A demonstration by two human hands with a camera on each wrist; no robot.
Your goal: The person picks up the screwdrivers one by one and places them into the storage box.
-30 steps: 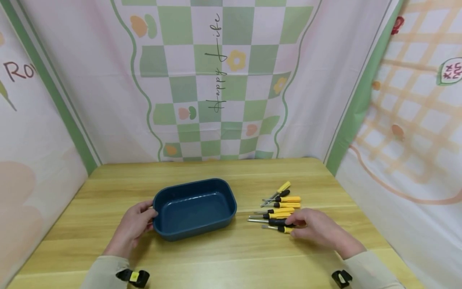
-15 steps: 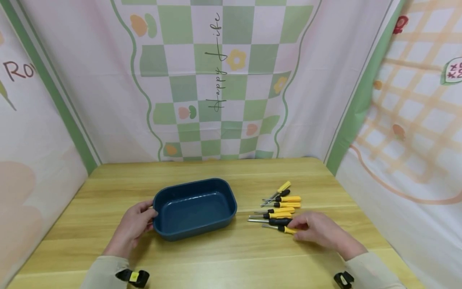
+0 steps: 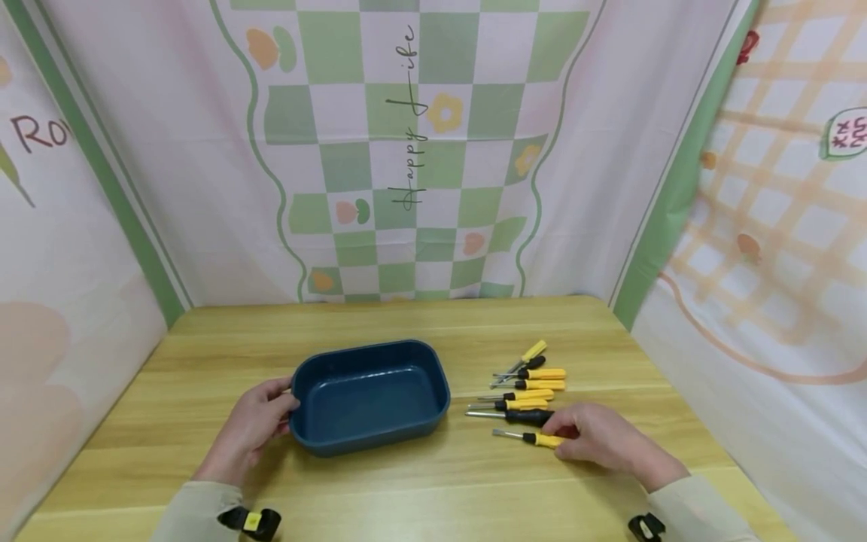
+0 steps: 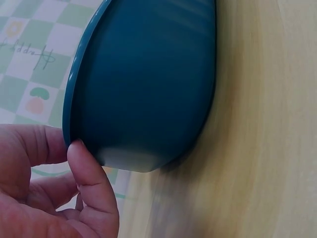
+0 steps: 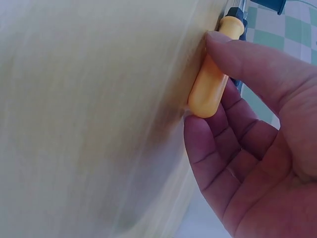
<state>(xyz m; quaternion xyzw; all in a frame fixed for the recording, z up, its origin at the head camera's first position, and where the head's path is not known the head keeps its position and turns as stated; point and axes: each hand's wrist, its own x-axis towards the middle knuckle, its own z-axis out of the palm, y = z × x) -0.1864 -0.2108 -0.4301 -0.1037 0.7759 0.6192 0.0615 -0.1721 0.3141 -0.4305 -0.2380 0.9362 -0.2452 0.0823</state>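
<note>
On the light wood-grain table [image 3: 420,500], the left hand [image 3: 249,423] pinches the left rim of a dark blue, rounded rectangular container [image 3: 375,403]. To its right, the right hand [image 3: 599,438] holds a metal-shafted screwdriver with a yellow handle and black collar [image 3: 530,438] — the nearest of the group — fingertips at the handle; a long black-handled screwdriver [image 3: 527,416] lies just beyond.

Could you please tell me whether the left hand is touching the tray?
Touching. The left wrist view shows the left hand pinching the tray by its rim, with no gap showing between them.
</note>
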